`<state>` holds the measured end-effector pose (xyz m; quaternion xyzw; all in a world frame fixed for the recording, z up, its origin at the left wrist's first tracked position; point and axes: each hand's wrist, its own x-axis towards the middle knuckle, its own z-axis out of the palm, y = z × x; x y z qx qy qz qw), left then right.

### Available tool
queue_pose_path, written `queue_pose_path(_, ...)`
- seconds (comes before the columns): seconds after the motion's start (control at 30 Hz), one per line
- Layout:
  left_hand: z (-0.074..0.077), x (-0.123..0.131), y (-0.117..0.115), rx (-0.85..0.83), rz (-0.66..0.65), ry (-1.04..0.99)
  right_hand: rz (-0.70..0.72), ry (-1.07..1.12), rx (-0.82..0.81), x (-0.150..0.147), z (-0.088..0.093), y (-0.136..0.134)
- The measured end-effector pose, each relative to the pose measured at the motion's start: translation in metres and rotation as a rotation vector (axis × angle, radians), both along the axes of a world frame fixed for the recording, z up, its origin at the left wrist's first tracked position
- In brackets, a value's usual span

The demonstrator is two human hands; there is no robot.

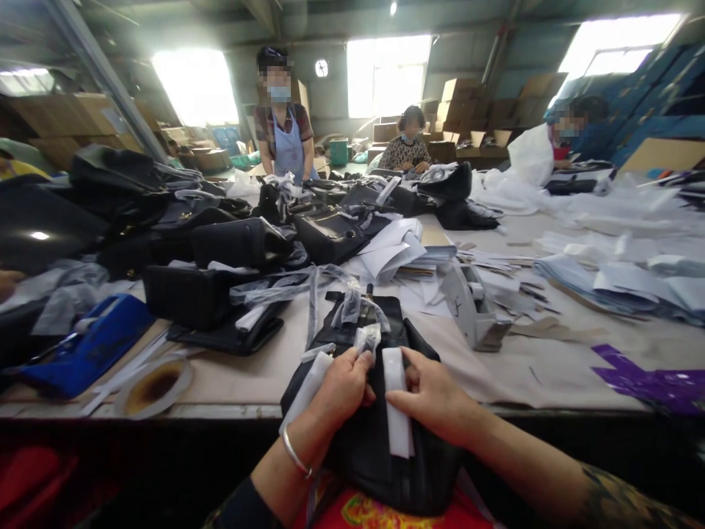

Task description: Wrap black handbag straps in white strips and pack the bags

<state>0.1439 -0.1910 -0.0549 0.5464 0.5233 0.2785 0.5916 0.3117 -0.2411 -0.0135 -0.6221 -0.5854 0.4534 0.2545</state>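
Our smooth black bag lies across the bench edge; our left hand pinches its clear wrapping, our right hand lightly grips a flat white strip.

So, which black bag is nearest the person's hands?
The black bag overhanging the table's near edge, beneath the left hand and right hand; the other black bags lie farther off.

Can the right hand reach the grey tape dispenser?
Probably yes: the grey tape dispenser stands beyond the right hand, and nothing seems to block the way. The fingers are on a white strip, though, and might need to leave it.
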Motion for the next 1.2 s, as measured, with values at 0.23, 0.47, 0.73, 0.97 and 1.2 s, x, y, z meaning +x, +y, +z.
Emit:
queue_pose_path(0.23, 0.008, 0.004, -0.028, 0.011, 0.007, -0.103, -0.108, 0.438, -0.057, -0.002, 0.010, -0.028)
queue_pose_path(0.47, 0.011, -0.003, -0.040, 0.082, -0.024, -0.146, -0.096, 0.344, -0.063, -0.010, 0.003, -0.024)
queue_pose_path(0.73, 0.018, -0.006, -0.055, 0.236, -0.140, -0.032, -0.132, 0.423, -0.035, -0.011, -0.015, -0.037)
queue_pose_path(0.97, 0.027, -0.003, -0.064, 0.212, -0.173, 0.023, -0.146, 0.431, -0.002, -0.003, -0.017, -0.049)
queue_pose_path(1.2, 0.036, -0.001, -0.063, 0.103, -0.217, 0.037, -0.136, 0.351, 0.041, 0.000, -0.016, -0.047)
